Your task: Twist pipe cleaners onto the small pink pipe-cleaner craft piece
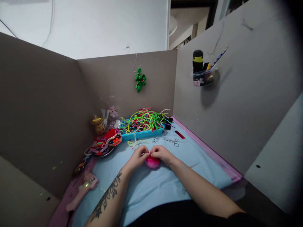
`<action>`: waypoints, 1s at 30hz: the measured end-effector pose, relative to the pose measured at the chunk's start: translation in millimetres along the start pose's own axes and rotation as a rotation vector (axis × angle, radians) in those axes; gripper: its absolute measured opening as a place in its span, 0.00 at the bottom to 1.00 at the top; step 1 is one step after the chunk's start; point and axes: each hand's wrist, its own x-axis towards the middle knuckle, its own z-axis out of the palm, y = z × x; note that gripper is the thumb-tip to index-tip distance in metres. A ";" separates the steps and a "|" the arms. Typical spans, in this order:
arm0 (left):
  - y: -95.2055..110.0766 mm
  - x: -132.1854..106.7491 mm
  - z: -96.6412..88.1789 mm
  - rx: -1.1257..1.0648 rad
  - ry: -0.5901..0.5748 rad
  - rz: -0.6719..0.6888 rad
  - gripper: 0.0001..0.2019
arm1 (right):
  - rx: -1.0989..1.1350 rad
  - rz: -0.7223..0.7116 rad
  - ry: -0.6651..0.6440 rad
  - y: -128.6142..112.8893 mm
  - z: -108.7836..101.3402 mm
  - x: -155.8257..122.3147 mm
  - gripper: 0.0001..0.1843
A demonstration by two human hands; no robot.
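Note:
A bright pink ball [152, 162], glossy or fuzzy on its surface, is at the middle of the blue cloth, just below my fingertips. My left hand [140, 155] is closed in a pinch at its upper left edge. From the other side my right hand [162, 153] pinches at its top, thumb and forefinger pressed together. The fingertips of both hands nearly meet there. Whatever fine piece may lie between them is too small to make out.
Behind my hands stands a blue tray [139, 135] heaped with colourful pipe cleaners [146, 119]. Scissors [174, 142] and a red strip [180, 135] lie to its right. At left are a plate of red craft pieces [104, 145] and a pink glue gun [82, 192]. Grey panels surround the table.

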 end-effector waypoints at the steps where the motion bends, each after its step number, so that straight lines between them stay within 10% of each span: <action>1: 0.6 -0.2 0.2 0.003 -0.002 0.001 0.04 | 0.019 0.010 -0.005 -0.9 0.8 -0.5 0.06; 30: 3.8 -1.7 1.3 0.023 -0.020 -0.016 0.06 | -0.076 -0.081 -0.136 -9.5 -8.5 1.6 0.15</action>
